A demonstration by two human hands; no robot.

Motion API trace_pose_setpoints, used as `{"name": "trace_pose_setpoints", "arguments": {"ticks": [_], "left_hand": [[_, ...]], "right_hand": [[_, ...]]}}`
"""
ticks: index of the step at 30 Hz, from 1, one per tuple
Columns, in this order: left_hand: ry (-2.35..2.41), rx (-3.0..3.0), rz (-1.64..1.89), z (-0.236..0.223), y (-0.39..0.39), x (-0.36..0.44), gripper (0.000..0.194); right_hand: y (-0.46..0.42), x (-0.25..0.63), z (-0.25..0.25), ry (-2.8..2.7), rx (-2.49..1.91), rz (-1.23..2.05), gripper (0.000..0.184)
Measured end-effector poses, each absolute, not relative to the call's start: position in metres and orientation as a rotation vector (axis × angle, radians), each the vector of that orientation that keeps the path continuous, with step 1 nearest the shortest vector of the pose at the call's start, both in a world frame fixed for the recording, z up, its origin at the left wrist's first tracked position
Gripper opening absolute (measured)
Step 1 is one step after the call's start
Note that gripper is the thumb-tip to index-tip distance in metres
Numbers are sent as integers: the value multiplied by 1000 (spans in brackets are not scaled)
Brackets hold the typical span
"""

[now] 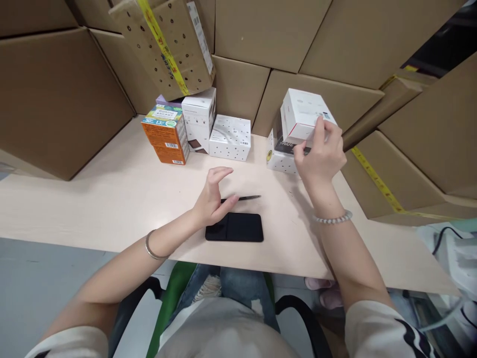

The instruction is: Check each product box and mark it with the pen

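Note:
My right hand (321, 153) has its thumb and fingers on the near edge of a white box (306, 110). That box tops a small stack at the back right, over a dark box (288, 144) and a white spotted box (280, 160). My left hand (214, 196) hovers near the table's middle, palm turned inward, fingers apart and holding nothing. Below it lies a black smartphone (244, 227), screen up. A dark pen (249, 198) lies just beyond the phone, partly hidden by my left thumb.
At the back left stand an orange box (164, 141), a tall white box (197, 122) and a low spotted white box (231, 141). A taped brown parcel (167, 49) rests tilted above them. Large cardboard cartons (242, 94) wall the wooden table (93, 199).

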State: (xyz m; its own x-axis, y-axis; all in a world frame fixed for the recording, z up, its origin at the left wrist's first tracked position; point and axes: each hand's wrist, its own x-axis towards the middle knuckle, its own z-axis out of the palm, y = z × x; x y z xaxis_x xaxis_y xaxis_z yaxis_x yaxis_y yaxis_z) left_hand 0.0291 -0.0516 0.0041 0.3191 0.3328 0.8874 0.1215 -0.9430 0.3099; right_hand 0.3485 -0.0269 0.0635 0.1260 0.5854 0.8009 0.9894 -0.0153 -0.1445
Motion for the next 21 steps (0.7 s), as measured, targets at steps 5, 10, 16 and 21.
{"name": "trace_pose_setpoints", "arguments": {"ticks": [5,10,16,21], "left_hand": [[526,2258,1701,4,-54,30,50],[662,2124,1708,0,-48,30,40],[957,1874,1619,-8,-31,28,30],[1069,1641,1603,-9,-25,26,34]], "right_hand": [[-34,312,73,-1567,-1677,-623,75],[-3,246,56,-2111,-1551,-311,70],[27,223,23,-2214,-1706,30,84],[5,237,11,-2170,-1692,37,79]]}}
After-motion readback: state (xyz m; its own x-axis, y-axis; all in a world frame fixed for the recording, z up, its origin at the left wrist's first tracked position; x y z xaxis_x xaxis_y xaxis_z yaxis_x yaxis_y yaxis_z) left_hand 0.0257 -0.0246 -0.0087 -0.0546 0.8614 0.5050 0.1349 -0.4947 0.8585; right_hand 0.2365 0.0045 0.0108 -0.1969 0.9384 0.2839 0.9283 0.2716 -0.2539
